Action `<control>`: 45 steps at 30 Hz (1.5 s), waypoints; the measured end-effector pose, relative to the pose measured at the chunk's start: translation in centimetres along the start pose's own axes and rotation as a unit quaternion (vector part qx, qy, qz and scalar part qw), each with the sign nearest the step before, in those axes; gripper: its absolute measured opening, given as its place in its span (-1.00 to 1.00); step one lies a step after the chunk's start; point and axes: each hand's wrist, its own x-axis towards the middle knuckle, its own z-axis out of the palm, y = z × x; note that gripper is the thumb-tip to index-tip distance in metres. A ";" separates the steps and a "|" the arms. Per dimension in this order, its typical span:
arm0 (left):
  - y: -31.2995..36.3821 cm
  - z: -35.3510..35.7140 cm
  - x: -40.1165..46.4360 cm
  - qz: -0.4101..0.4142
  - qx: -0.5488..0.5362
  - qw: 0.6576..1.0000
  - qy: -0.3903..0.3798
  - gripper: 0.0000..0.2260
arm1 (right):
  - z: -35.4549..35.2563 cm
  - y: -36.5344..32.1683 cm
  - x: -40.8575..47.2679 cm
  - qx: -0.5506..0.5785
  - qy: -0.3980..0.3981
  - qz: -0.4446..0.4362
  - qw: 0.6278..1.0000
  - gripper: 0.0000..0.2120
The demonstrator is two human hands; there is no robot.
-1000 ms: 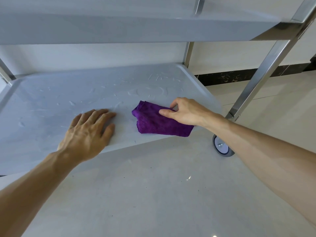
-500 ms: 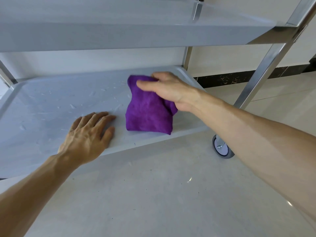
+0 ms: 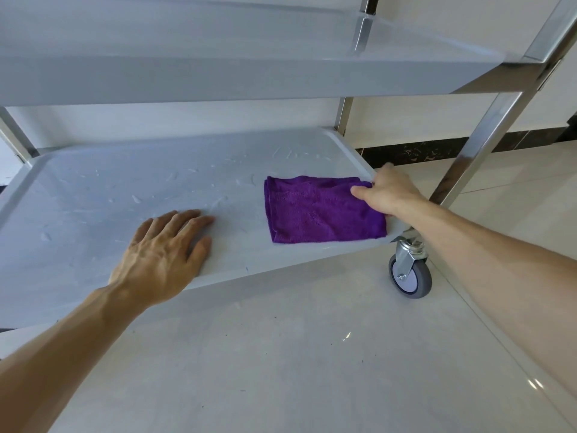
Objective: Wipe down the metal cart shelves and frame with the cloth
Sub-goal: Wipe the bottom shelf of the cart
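Right fingers (image 3: 362, 191) pinched cloth (image 3: 321, 210) at its right edge; right hand (image 3: 390, 192) sat at shelf (image 3: 93, 195) right rim. Left hand (image 3: 162, 251) lay flat, fingers spread, pressing shelf near front edge, holding nothing. Cloth lay folded on shelf's right front part, well apart from left hand.

Risks, judged:
- edge-only pinch: cloth could bunch or unfold on stroke, poor contact
- cloth near front lip: could slide off to floor (image 3: 312, 370)
- wet streaks mid-shelf missed
- caster (image 3: 410, 273) could roll under push; lock state not visible

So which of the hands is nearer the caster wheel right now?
Right. The right hand holds the purple cloth at the shelf's right end, just above the caster wheel; the left hand rests flat mid-shelf, farther left.
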 end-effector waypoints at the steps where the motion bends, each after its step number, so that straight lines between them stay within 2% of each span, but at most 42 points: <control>1: 0.0 0.0 0.0 0.000 -0.001 1.000 0.000 -0.41 | 0.2 -0.2 0.0 -0.086 0.046 -0.034 0.995 -0.48; 3: 0.0 0.0 0.0 -0.001 -0.002 1.000 0.000 -0.42 | 1.0 -1.8 -0.5 -0.146 0.108 -0.141 0.973 -0.47; 6: 0.0 0.0 0.0 -0.002 -0.002 1.000 -0.002 -0.43 | 2.9 -5.0 -1.2 -0.109 0.048 -0.233 0.965 -0.43; 10: -0.1 -0.1 0.0 -0.003 -0.010 1.000 -0.005 -0.42 | 7.0 -5.8 -1.6 -0.153 -0.057 -0.194 0.967 -0.32; 13: -0.2 0.0 -0.1 -0.005 -0.011 1.000 -0.012 -0.42 | 9.2 -4.7 -2.1 -0.212 -0.058 -0.190 0.957 -0.27; 17: -0.4 -0.1 -0.4 -0.006 -0.017 1.000 -0.015 -0.42 | 9.2 -2.8 -3.7 -0.207 -0.063 -0.253 0.943 -0.23; 20: -0.5 -0.2 -0.8 -0.006 -0.023 1.000 -0.020 -0.43 | 7.5 0.2 -4.6 -0.214 -0.077 -0.282 0.932 -0.29; 23: -0.3 -0.2 -1.0 -0.001 -0.020 0.999 -0.026 -0.41 | 4.5 2.5 -3.3 -0.162 -0.098 -0.238 0.953 -0.46; 25: -0.1 -0.2 -1.0 0.000 -0.017 0.999 -0.027 -0.38 | 3.1 3.5 -1.8 -0.074 -0.092 -0.191 0.974 -0.51; 26: 0.0 -0.2 -1.0 0.000 -0.015 1.000 -0.028 -0.38 | 2.9 4.0 -1.3 -0.064 -0.079 -0.172 0.980 -0.50; 29: 0.1 -0.2 -1.1 0.003 -0.005 0.999 -0.032 -0.36 | 3.6 4.1 -0.7 -0.170 -0.061 -0.146 0.973 -0.39; 32: -0.1 -0.2 -1.3 0.006 -0.004 0.999 -0.037 -0.36 | 4.6 2.9 -1.6 -0.180 -0.056 -0.131 0.973 -0.26; 35: -0.2 -0.3 -1.9 0.006 -0.021 0.999 -0.036 -0.36 | 5.7 1.9 -3.5 -0.191 -0.066 -0.160 0.966 -0.06; 37: -0.3 -0.6 -2.4 0.006 -0.034 0.999 -0.026 -0.38 | 6.5 1.7 -5.0 -0.213 -0.065 -0.193 0.955 -0.01; 43: 0.0 -2.2 -1.1 -0.026 -0.054 0.998 0.025 -0.48 | 6.8 2.0 -7.9 -0.212 -0.034 -0.224 0.951 -0.09; 45: 0.7 -2.1 0.3 -0.037 -0.052 0.998 0.019 -0.52 | 6.9 2.0 -8.8 -0.204 -0.023 -0.237 0.950 -0.11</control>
